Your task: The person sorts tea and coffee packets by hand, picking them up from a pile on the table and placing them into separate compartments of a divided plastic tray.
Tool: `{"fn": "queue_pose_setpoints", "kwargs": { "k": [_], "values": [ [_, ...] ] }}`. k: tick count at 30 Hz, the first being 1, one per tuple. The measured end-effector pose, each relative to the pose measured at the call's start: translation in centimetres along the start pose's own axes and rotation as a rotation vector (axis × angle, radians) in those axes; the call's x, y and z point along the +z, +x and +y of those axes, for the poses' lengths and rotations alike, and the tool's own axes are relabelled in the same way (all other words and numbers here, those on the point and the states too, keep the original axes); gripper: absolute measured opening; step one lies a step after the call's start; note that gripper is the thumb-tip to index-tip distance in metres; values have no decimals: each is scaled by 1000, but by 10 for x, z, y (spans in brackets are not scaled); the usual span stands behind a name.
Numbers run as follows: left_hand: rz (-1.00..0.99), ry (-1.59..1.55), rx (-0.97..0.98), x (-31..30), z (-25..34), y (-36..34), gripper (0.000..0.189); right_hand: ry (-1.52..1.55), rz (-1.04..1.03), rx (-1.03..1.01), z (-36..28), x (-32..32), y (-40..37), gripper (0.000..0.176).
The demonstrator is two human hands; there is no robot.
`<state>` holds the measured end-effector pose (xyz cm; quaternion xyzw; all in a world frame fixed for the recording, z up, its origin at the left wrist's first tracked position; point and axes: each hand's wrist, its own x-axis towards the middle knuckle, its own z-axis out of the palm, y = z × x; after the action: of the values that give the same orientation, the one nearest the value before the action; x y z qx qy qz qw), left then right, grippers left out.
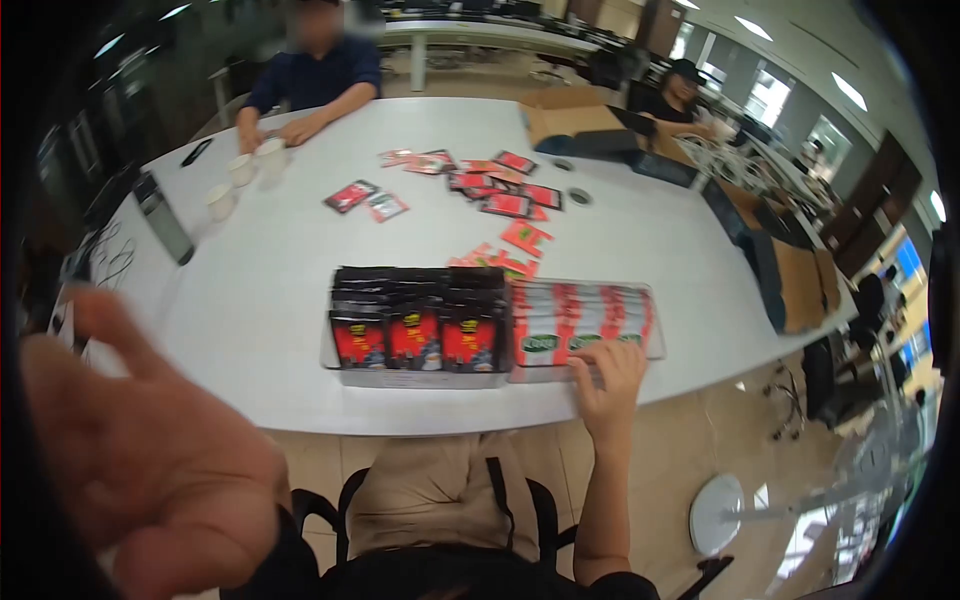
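Close to the camera at the left, my left hand is raised, blurred, with its palm showing and its fingers apart; nothing is in it. My right hand rests its spread fingers on the front of the red and white sachets, which stand in rows in an open box at the table's near edge. Beside them on the left, black and red sachets stand packed in a second clear-sided box. My right fingertips partly cover the green labels on the front sachets.
Loose red and black sachets lie scattered mid-table. Paper cups, a bottle and a phone are at left. Opened cardboard boxes line the right edge. One person sits far left, another far right.
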<state>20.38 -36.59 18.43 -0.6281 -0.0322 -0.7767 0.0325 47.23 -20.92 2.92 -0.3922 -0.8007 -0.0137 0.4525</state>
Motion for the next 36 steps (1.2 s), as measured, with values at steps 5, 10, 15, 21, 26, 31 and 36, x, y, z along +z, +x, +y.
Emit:
{"fn": "queue_pose_setpoints", "kwargs": {
  "k": [5,10,15,21,26,31,36],
  "values": [
    [-97,-101,-461,21,44,-37,38,-110,86,31,3,25,-7,14],
    [-89,-369,-241,23,33,-60,48,-92,132,-11,4,30,-7,27],
    [65,-560,-362,31,32,-55,48,-104,118,2,4,28,-8,22],
    [-4,-1095,-903,62,-21,-55,67,-96,131,-14,6,28,-8,21],
    [-317,-1489,-1153,93,-38,-92,62,-86,127,-17,4,29,-8,21],
    [-460,-1601,-1197,97,-41,-111,56,-102,142,-17,3,30,-6,27],
    [-537,-1594,-1235,80,-40,-113,51,-99,129,5,3,30,-7,26]
  ]
}}
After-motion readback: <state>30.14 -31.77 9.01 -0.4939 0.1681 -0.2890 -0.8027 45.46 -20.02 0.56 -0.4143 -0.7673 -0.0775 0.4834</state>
